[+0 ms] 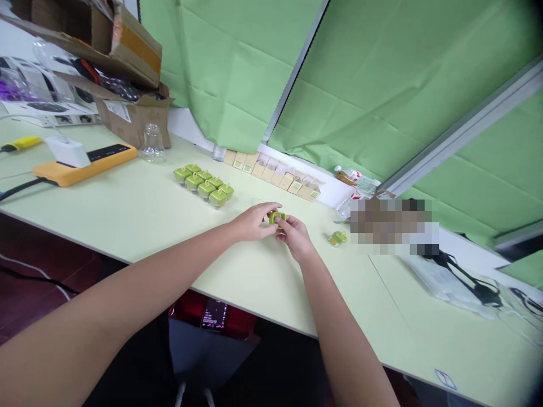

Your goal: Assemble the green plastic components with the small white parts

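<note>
Tabletop: eight bottles (ninth bottle held)

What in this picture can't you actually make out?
All in the head view:
The small green piece is mostly covered by the fingers of the left hand and right hand, so its shape is unclear.
The pixelated patch hides whatever lies there.
The row of small boxes has print too small to read.
The cardboard box is cut off by the top edge.
</note>
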A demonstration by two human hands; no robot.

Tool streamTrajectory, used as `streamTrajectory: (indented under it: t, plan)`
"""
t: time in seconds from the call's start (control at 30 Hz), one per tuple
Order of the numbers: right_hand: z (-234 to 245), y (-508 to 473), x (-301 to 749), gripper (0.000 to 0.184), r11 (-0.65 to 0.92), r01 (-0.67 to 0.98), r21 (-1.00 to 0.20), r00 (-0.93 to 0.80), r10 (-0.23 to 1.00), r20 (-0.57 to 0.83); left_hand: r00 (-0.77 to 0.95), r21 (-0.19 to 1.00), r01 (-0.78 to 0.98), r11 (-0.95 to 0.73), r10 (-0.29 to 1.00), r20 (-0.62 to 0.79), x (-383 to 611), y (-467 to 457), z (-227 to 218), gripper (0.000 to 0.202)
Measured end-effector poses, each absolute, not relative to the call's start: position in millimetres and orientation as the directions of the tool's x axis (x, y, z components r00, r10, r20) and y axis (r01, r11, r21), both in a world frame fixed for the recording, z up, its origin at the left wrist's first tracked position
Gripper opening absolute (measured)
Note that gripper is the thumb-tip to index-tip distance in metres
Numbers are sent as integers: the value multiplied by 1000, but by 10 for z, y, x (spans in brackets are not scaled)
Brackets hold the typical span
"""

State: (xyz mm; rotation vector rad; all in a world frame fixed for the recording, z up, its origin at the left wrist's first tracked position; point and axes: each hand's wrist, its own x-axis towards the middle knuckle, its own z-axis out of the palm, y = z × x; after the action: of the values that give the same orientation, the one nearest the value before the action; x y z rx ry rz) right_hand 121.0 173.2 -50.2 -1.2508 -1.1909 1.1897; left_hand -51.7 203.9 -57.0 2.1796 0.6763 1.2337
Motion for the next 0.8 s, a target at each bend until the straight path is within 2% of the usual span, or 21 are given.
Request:
streamTrajectory:
  t: [0.13,0.23,0.57,0.8]
  plan:
    - [-461,1713,1216,41,-58,-64,-996,-28,998,-56,480,872,17,-488,769,421,-511,2158,-629,25]
    - [-437,1693,1213,41,-75,-82,-994,-69,995,-69,518,938,-21,-345,799,305,-488,2230,-690,18]
    - [-436,1679,1183,39,-124,-83,-989,-73,990,-118,502,876,90,-473,782,370,-504,2242,-696,8]
    - [-432,1658,1193,32,-42,-74,-996,-126,991,-33,511,862,84,-500,764,393,-517,2266,-678,8]
